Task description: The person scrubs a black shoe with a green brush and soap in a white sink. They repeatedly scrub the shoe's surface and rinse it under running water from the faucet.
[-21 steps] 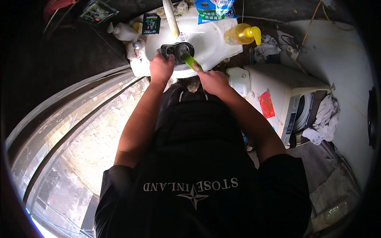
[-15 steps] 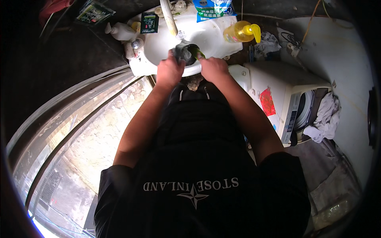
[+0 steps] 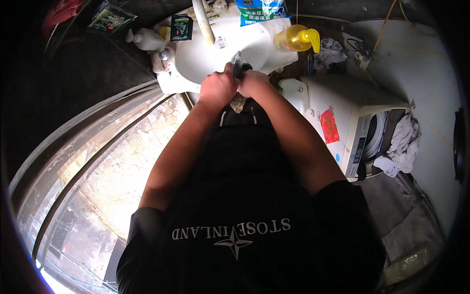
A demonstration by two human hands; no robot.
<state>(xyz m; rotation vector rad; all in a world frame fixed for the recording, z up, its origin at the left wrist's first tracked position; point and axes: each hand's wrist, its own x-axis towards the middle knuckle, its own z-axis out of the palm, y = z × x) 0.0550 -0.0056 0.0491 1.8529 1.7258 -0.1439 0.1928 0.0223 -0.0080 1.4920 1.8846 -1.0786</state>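
Observation:
Over the front rim of the white sink [image 3: 192,66], my two hands are close together. My left hand [image 3: 218,89] is closed on a dark grey, pale-streaked thing [image 3: 238,62] whose pointed upper end sticks up; its kind I cannot make out. My right hand [image 3: 253,83] presses against the same thing from the right, with its fingers curled and mostly hidden. A pale spout [image 3: 203,22] reaches over the basin from the back, ending near the drain [image 3: 219,43].
On the sink's right edge stands a yellow pump bottle [image 3: 293,40]. A blue-and-white bag [image 3: 262,12] lies behind. To the left are a dark packet [image 3: 182,28] and a white bottle [image 3: 146,39]. A washing machine [image 3: 342,105] with white cloth [image 3: 404,144] stands at right.
My hands have drawn together and slightly toward me. The dark grey thing has turned from a wide, rounded view to a narrow, upright one. A green bit by my right hand no longer shows.

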